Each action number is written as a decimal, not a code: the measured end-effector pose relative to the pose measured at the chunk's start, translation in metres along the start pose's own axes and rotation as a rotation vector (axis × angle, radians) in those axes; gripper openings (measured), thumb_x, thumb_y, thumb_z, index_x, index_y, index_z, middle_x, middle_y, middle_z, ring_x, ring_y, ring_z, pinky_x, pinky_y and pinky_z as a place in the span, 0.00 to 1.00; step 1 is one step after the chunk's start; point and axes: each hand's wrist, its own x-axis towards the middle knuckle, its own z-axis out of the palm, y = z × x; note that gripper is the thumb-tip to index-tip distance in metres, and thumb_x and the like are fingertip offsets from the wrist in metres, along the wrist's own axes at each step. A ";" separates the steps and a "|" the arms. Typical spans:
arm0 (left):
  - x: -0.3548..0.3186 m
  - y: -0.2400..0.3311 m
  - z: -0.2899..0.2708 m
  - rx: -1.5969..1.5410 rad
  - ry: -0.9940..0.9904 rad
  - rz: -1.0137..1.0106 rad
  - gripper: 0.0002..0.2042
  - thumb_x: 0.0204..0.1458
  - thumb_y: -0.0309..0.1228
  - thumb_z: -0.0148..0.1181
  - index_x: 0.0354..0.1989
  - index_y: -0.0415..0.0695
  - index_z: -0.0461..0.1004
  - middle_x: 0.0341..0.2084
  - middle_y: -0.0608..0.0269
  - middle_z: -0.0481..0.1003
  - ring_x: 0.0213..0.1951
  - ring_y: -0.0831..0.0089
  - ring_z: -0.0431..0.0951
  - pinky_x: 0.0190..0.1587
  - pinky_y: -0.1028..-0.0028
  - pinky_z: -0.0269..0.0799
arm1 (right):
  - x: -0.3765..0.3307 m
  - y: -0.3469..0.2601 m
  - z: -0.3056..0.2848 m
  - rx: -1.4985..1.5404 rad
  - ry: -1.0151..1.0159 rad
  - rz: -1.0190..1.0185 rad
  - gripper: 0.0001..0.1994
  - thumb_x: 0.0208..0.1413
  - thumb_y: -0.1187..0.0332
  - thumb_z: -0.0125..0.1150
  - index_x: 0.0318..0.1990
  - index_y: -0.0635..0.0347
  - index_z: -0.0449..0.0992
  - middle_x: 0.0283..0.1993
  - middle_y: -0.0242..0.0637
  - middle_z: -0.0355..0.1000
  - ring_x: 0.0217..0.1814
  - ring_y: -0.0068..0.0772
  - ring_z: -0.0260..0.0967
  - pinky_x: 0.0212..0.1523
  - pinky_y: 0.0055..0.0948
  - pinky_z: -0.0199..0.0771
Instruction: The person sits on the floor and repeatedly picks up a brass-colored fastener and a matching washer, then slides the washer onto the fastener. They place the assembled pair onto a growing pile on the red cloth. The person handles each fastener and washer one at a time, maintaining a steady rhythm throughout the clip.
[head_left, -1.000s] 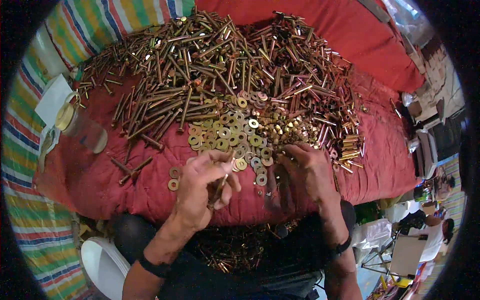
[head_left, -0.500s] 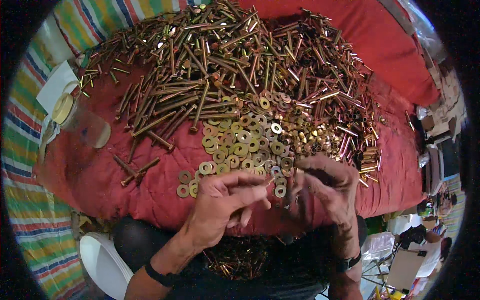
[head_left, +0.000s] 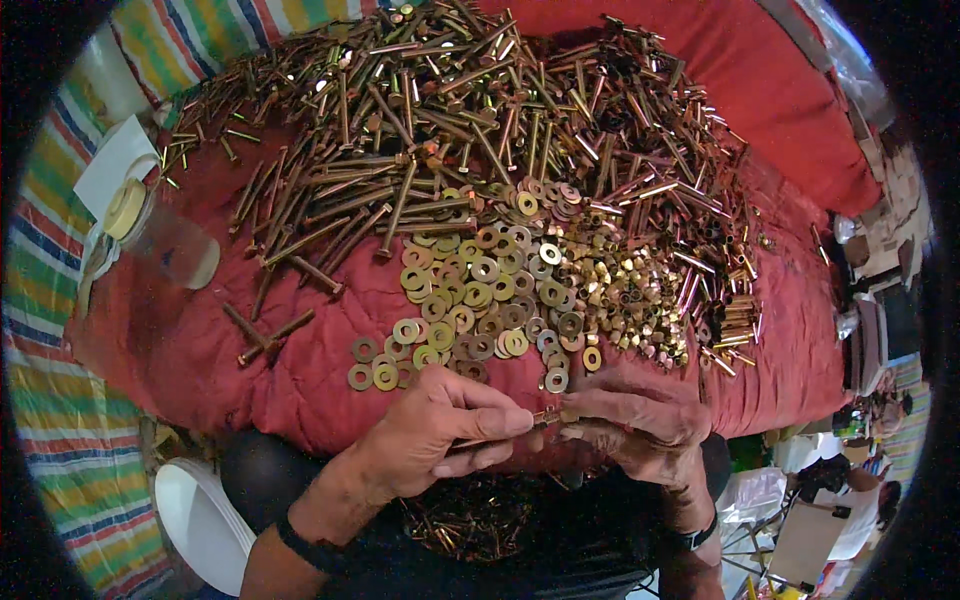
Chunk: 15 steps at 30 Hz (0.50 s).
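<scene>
My left hand (head_left: 425, 425) pinches a brass-coloured bolt (head_left: 546, 416) between thumb and fingers, its end pointing right. At that end my right hand (head_left: 645, 422) brings its fingers together, slightly blurred. Whatever small piece sits in the right fingertips is hidden. Just beyond both hands, flat washers (head_left: 485, 295) lie spread in an overlapping heap. To their right sits a heap of small golden nuts (head_left: 630, 300). A large pile of long bolts (head_left: 400, 120) covers the far part of the red padded cloth.
Two crossed bolts (head_left: 265, 335) lie apart on the red cloth (head_left: 190, 365) at left. A clear jar with a yellow lid (head_left: 125, 208) rests on its side at the left edge. More bolts (head_left: 470, 520) fill a dark space below my hands. White stacked tubs (head_left: 200, 520) stand lower left.
Both hands have come lower and closer together. The right fingers have closed in at the bolt's end, and the bolt shows more clearly now.
</scene>
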 end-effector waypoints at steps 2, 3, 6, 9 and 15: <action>-0.001 0.000 0.001 0.027 -0.012 0.004 0.10 0.60 0.32 0.66 0.39 0.35 0.84 0.18 0.65 0.75 0.15 0.86 0.65 0.16 0.82 0.53 | -0.002 0.000 -0.001 -0.066 -0.009 0.005 0.19 0.49 0.76 0.74 0.51 0.61 0.83 0.47 0.39 0.81 0.47 0.39 0.82 0.48 0.32 0.84; -0.001 -0.001 0.002 0.082 0.001 0.038 0.11 0.61 0.32 0.65 0.40 0.35 0.84 0.19 0.66 0.75 0.16 0.87 0.65 0.17 0.83 0.55 | -0.003 0.000 -0.001 -0.103 -0.008 -0.004 0.19 0.48 0.75 0.75 0.51 0.61 0.83 0.47 0.39 0.81 0.47 0.39 0.82 0.48 0.32 0.84; -0.001 -0.003 0.006 0.406 0.071 0.289 0.12 0.62 0.33 0.65 0.41 0.34 0.84 0.19 0.67 0.75 0.18 0.87 0.66 0.19 0.84 0.57 | -0.005 -0.001 -0.003 -0.152 -0.013 0.047 0.20 0.47 0.75 0.75 0.51 0.61 0.83 0.47 0.41 0.81 0.47 0.40 0.82 0.48 0.32 0.84; 0.001 0.000 0.001 0.168 -0.041 0.114 0.12 0.61 0.33 0.66 0.40 0.33 0.84 0.19 0.67 0.75 0.18 0.87 0.66 0.19 0.83 0.56 | -0.008 -0.005 -0.002 -0.202 0.021 -0.030 0.20 0.47 0.74 0.76 0.50 0.60 0.84 0.47 0.41 0.81 0.47 0.40 0.82 0.46 0.33 0.84; 0.000 0.001 -0.004 0.016 -0.054 -0.072 0.10 0.59 0.30 0.67 0.38 0.34 0.84 0.20 0.65 0.78 0.21 0.82 0.72 0.23 0.81 0.63 | -0.006 -0.013 0.000 -0.245 0.022 -0.044 0.14 0.52 0.69 0.74 0.47 0.61 0.84 0.44 0.38 0.82 0.44 0.36 0.82 0.43 0.34 0.83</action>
